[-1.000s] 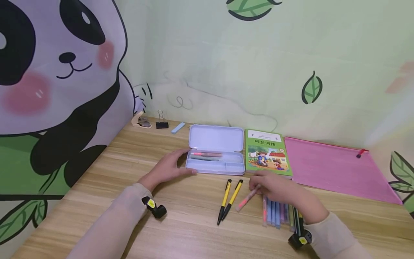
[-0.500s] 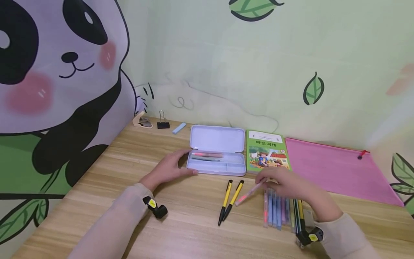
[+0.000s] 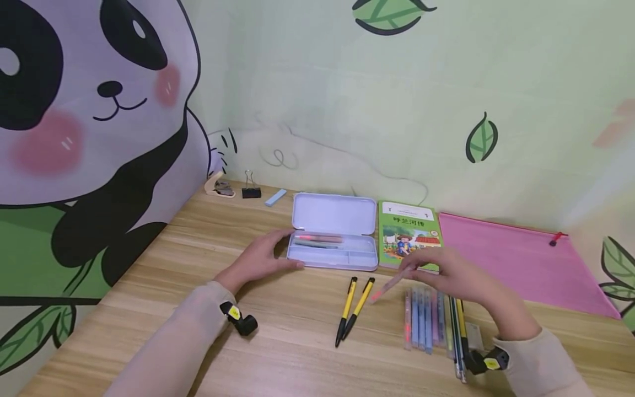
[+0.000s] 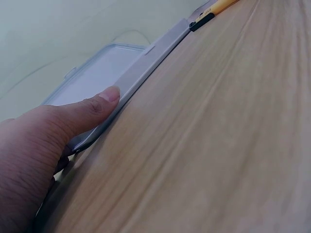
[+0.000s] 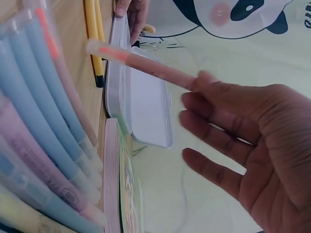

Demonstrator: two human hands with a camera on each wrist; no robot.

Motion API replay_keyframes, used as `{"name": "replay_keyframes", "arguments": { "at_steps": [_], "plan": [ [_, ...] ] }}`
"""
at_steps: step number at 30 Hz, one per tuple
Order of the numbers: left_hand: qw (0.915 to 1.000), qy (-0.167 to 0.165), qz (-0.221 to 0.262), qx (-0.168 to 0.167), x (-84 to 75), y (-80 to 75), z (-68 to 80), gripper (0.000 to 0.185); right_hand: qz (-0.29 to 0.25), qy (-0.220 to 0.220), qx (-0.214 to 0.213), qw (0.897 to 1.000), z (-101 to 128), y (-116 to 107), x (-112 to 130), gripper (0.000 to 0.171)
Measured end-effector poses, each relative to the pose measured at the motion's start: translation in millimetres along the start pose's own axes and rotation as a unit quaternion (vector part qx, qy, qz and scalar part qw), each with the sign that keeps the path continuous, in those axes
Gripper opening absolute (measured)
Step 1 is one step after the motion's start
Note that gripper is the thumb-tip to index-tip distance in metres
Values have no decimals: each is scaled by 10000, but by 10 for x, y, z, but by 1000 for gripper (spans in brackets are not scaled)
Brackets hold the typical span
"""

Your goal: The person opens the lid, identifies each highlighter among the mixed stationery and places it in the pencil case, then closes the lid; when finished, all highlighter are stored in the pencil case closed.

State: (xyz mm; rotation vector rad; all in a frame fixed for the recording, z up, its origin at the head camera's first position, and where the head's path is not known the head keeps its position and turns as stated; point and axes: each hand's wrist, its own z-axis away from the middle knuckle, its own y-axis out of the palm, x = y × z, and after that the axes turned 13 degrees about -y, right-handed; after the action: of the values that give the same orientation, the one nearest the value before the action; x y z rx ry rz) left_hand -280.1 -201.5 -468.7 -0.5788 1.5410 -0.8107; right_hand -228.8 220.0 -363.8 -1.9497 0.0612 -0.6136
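Observation:
An open lilac pencil case [image 3: 334,215] lies with its lid back; two slim pens [image 3: 317,239] are in its rear compartment. My left hand [image 3: 258,257] holds the case's left end, thumb at the front wall, as the left wrist view shows too. My right hand [image 3: 453,278] pinches a pink highlighter [image 5: 155,70] at one end between thumb and fingertip, its orange-pink capped end pointing down-left above the table. In the right wrist view the other fingers [image 5: 214,170] are spread apart. Two yellow-and-black pens [image 3: 349,309] lie left of the highlighter.
Several highlighters [image 3: 421,320] lie in a row under the right forearm, beside dark pencils [image 3: 455,342]. A green book [image 3: 409,220] and a pink zip pouch [image 3: 511,259] lie behind. A stapler [image 3: 220,186], binder clip [image 3: 251,192] and blue stick [image 3: 275,197] stand back left.
The right hand has moved right and a little away from the body with the pink highlighter, uncovering more of the pen row. The left hand stays at the case.

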Motion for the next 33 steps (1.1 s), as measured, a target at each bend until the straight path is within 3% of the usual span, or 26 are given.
{"name": "replay_keyframes", "arguments": {
  "at_steps": [5, 10, 14, 19, 25, 33],
  "plan": [
    [10000, -36, 34, 2, -13, -23, 10, 100, 318, 103, -743, 9967, -11, -19, -13, 18],
    [10000, 1, 59, 12, -7, -19, 21, 100, 531, 922, -1384, 9847, -96, 31, 12, 11],
    [10000, 0, 48, 20, 8, -6, 18, 102, 523, 1500, -1624, 9739, -276, 112, 34, 20],
    [10000, 13, 36, -41, 33, -7, 3, 104, 294, 1743, -1719, 9691, -663, 244, 12, 21],
    [10000, 11, 31, -20, 28, 9, -6, 103, 329, 1475, -1613, 9753, -1074, 449, -11, 11],
    [9999, -65, 100, -22, 35, -2, 8, 102, 398, 1465, -1521, 9766, -1308, 571, 46, 12]
  ]
}}
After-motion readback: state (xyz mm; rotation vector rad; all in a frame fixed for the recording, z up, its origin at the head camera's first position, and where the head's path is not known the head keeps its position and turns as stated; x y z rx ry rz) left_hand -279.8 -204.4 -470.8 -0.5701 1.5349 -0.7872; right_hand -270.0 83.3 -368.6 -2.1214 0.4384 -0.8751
